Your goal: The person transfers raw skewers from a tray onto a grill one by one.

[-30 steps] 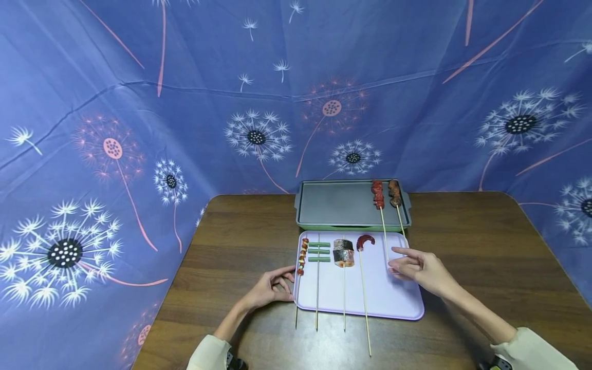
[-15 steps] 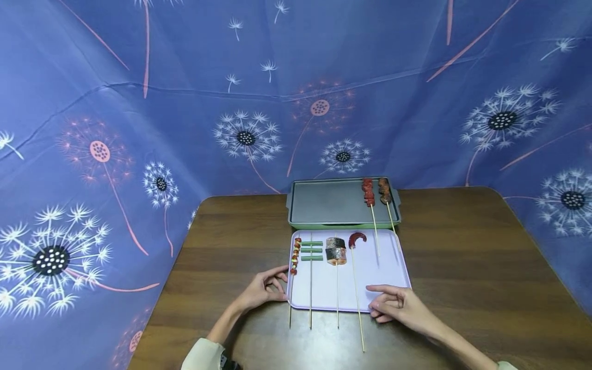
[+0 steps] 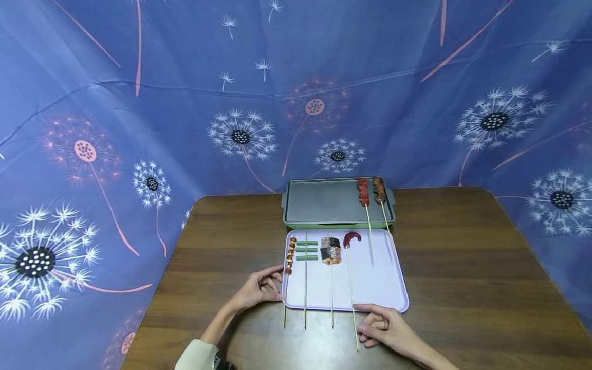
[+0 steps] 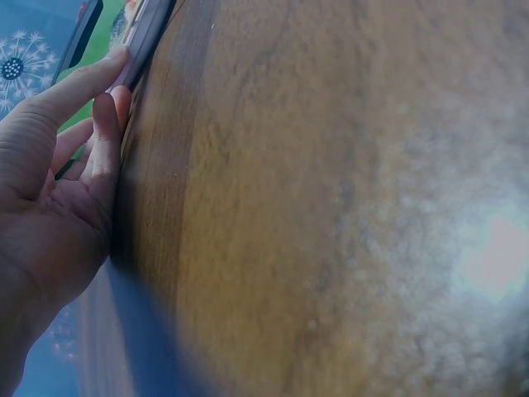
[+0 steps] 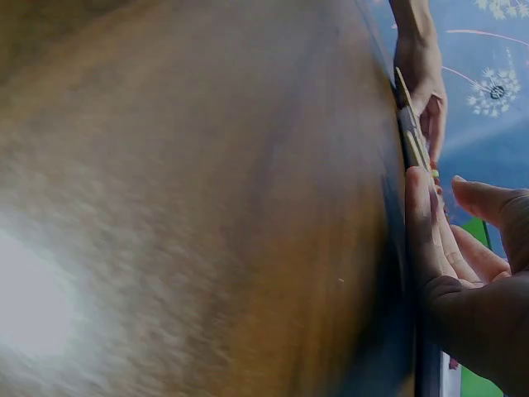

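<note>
While the left hand (image 3: 256,292) touches the left rim of the lilac tray (image 3: 376,280), thumb and forefinger apart along it, the right hand (image 3: 387,329) is now at the near end of the curled-piece skewer (image 3: 347,241). One second earlier it was farther ahead, at the stick of the red-meat skewer (image 3: 363,192); that skewer now lies free of the fingers, well ahead of them on the griddle (image 3: 319,203), beside the brown-meat skewer (image 3: 379,191). Judgement: handling of the red-meat skewer looks finished, attention passing to the curled-piece skewer, with taking its stick the step in hand. Right fingers: apart, forefinger extended toward the stick; no clamp seen, contact cannot be confirmed. Curled-piece skewer: on the tray, stick overhanging the near rim, just left of the right fingers. Long axis runs away from those fingers, far end slightly leftward; food end points toward the griddle, its curl bending right. Fish skewer (image 3: 331,250) lies farther left, nearly parallel.
</note>
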